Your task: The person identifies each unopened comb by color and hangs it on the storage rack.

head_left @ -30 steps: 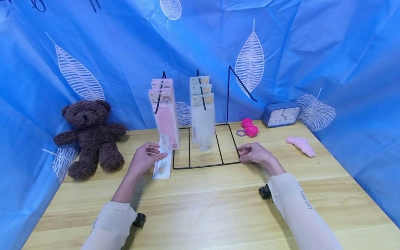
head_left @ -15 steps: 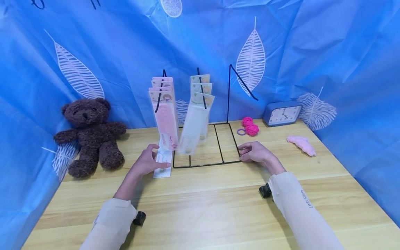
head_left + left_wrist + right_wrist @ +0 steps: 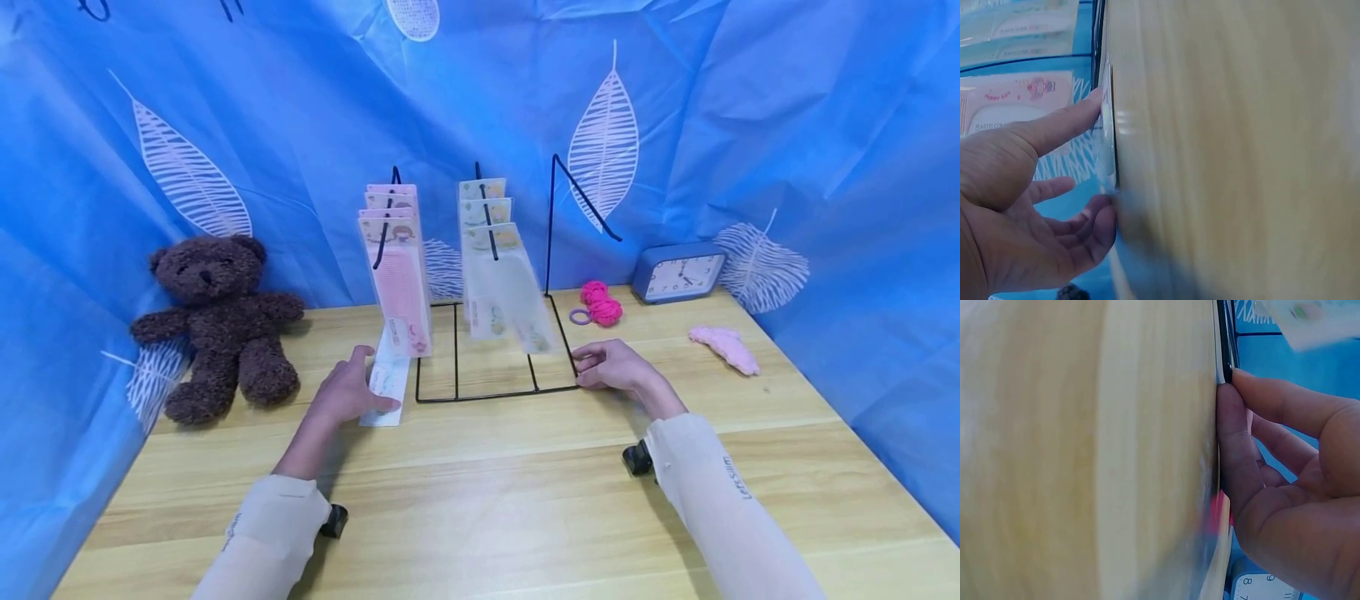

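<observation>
White packets [image 3: 504, 287] swung rightward on rack [image 3: 495, 392]; wooden table [image 3: 525, 500], blue backdrop [image 3: 300, 108].

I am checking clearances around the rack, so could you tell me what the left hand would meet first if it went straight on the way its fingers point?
Probably the flat packet already under the left hand's fingertips, then the rack's wire base; depth is unclear.
</observation>
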A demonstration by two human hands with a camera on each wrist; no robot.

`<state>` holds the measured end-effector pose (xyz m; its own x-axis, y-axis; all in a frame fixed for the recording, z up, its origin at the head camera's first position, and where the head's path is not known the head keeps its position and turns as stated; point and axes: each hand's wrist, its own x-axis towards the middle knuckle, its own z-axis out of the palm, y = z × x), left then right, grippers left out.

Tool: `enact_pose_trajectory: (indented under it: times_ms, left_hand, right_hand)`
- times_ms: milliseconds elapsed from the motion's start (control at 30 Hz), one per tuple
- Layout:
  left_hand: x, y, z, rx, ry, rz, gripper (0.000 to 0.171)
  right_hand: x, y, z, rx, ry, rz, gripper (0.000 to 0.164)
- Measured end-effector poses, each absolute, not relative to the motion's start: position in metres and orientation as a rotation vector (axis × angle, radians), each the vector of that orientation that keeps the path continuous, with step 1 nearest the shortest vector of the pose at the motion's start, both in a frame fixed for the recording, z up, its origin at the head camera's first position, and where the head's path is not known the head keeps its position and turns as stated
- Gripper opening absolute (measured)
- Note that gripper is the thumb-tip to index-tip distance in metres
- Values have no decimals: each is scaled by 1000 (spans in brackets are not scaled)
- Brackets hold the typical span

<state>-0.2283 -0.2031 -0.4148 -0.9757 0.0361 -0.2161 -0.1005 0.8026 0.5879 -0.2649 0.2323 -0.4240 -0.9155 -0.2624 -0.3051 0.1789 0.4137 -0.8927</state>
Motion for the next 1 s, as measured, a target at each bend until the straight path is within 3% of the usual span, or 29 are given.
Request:
enact_pose_trajectory:
  times_ms: [267, 633, 867, 1000]
  left_hand:
    - [-232, -215, -418, -71, 2684, 972, 109]
    - [-232, -234, -424, -73, 2523, 1285, 54]
    - [-228, -245, -425, -61, 2371, 1492, 42]
    - [-225, -251, -420, -67, 2374, 1516, 48]
  right_hand:
    - [-263, 233, -422, -70, 2280, -1502, 63]
    - [-266, 232, -425, -70, 2274, -1508, 63]
    - [-264, 232, -424, -73, 2267, -1517, 63]
    - [-264, 233, -424, -79, 2267, -1517, 62]
